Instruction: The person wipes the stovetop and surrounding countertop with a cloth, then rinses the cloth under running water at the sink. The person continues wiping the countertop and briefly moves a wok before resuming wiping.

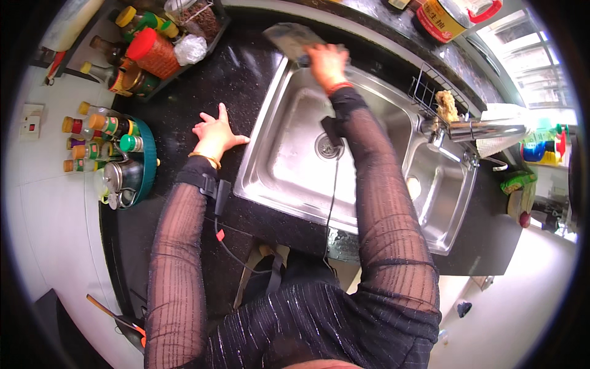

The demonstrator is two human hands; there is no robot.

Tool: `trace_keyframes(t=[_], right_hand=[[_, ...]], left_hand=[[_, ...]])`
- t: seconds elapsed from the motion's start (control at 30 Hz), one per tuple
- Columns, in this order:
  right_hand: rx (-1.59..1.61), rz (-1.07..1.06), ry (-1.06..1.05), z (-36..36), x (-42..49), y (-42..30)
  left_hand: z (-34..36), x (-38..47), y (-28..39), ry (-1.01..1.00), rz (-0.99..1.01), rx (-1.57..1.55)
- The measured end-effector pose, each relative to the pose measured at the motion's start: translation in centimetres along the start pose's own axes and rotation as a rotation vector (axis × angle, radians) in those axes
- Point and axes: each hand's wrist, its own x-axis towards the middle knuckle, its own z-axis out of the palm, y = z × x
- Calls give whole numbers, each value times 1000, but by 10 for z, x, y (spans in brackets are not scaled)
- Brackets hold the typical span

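Note:
My right hand [328,64] presses a crumpled greyish cloth [295,39] against the back rim of the stainless steel double sink [290,133]. Part of the cloth is hidden under the fingers, and its free end spreads over the black counter to the left. My left hand [215,133] rests with fingers spread on the black speckled countertop [198,92], holding nothing. Its thumb tip lies at the left rim of the sink. A drain strainer [328,145] shows in the larger basin. A strapped device with a cable sits on each wrist.
A chrome faucet [488,130] and a wire rack [426,90] stand at the sink's right back. A teal tray [146,161] of bottles and a shelf rack [193,62] of jars occupy the left. A large sauce jug [442,20] stands on the back ledge.

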Motion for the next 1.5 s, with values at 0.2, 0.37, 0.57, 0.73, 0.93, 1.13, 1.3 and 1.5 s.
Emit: trace_keyframes(t=[0.2, 0.37, 0.57, 0.73, 0.93, 1.13, 1.3, 1.5], right_hand=[[-167, 486, -219, -52, -108, 136], [394, 625, -266, -95, -179, 154], [587, 508, 643, -32, -159, 160], [-193, 787, 486, -28, -123, 186], [-296, 1015, -70, -24, -44, 142], [-81, 519, -139, 10, 43, -12], [321, 198, 95, 3, 109, -92], [226, -14, -228, 1, 74, -90]], left_hand=[[1, 1, 0, 26, 27, 36], [1, 2, 2, 51, 21, 43], [-1, 4, 2, 29, 26, 31], [-4, 2, 3, 6, 26, 84], [-6, 6, 4, 33, 33, 89], [-4, 8, 5, 22, 12, 115], [-5, 4, 3, 55, 49, 63], [-13, 4, 6, -41, 14, 69]])
